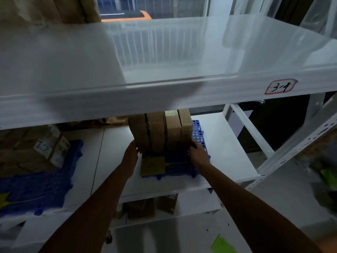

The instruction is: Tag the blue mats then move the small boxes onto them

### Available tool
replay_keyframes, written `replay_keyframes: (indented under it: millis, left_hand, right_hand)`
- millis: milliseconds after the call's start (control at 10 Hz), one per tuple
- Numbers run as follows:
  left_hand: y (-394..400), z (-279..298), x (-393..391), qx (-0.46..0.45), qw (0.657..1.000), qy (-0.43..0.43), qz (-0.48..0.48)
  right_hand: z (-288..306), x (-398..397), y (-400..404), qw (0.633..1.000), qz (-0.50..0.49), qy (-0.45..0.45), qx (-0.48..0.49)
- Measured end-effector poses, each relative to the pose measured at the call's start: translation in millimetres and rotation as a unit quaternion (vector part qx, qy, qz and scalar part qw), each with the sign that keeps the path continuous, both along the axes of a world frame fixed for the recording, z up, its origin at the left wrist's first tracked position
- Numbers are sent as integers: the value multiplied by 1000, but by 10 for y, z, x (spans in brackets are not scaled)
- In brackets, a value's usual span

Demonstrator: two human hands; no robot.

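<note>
A row of several small brown cardboard boxes [160,132] stands upright on a blue perforated mat [182,165] on the middle shelf. A yellow tag [153,166] lies on the mat's front left corner. My left hand [130,152] presses the left end of the row and my right hand [197,152] presses the right end, so the boxes are clamped between them. A second blue mat [36,189] lies on the left with a yellow tag [3,199] at its front edge and several taped boxes [42,148] on it.
A glossy white shelf [164,88] marked "3-4" [280,86] hangs low over the boxes. White rack uprights [299,143] stand to the right. More cardboard boxes [151,207] sit on the shelf below. A green scrap [221,244] lies near the bottom.
</note>
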State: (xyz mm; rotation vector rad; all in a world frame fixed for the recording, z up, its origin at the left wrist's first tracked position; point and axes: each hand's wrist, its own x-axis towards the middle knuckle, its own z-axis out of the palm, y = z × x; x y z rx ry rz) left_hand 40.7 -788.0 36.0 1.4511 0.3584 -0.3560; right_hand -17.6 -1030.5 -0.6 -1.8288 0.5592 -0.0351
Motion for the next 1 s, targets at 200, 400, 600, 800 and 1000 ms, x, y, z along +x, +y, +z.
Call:
replay_keyframes:
  millis: [200,400,600,800,1000]
  left_hand:
    - [-78,70,28,16,1000,4,-3]
    - [-121,19,-2,-31,999,25,9]
    - [-186,-14,-60,-33,999,12,0]
    - [-178,-41,-108,-27,999,19,7]
    - [-7,-33,-193,51,998,29,8]
  right_hand:
    - [-95,-17,-105,999,-11,13,-37]
    - [-187,-150,-330,981,-28,-7,-191]
    - [-344,-317,-460,980,12,-3,-201]
    - [-334,-329,-539,978,18,1,-206]
    - [-133,-358,-571,978,32,5,-206]
